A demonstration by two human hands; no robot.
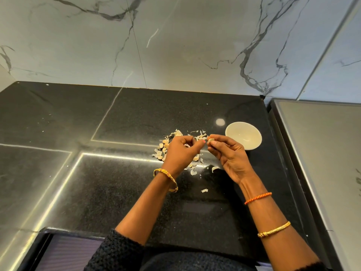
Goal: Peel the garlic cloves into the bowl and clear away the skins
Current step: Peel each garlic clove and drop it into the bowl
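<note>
The right hand pinches a small pale garlic clove between thumb and fingertips, the other fingers loosely curled below it. The left hand sits just beside it, fingers curled inward, its thumb and forefinger reaching toward the clove; whether they touch the clove or grip a shred of skin cannot be told. Both hands hover above the black speckled stone bench.

Just beyond the right hand, and a little to its outer side, stands a small round white bowl on the bench; its inside looks pale and what it holds cannot be made out. Beneath and beyond the left hand lies a scattered heap of papery cream garlic skins and cloves, and a few loose flakes of skin lie nearer the person, between the two wrists.

The left wrist wears a gold bangle; the right forearm carries an orange braided thread and a second gold bangle. Dark knitted sleeves cover the upper forearms. A grey-veined marble wall rises behind the bench.
</note>
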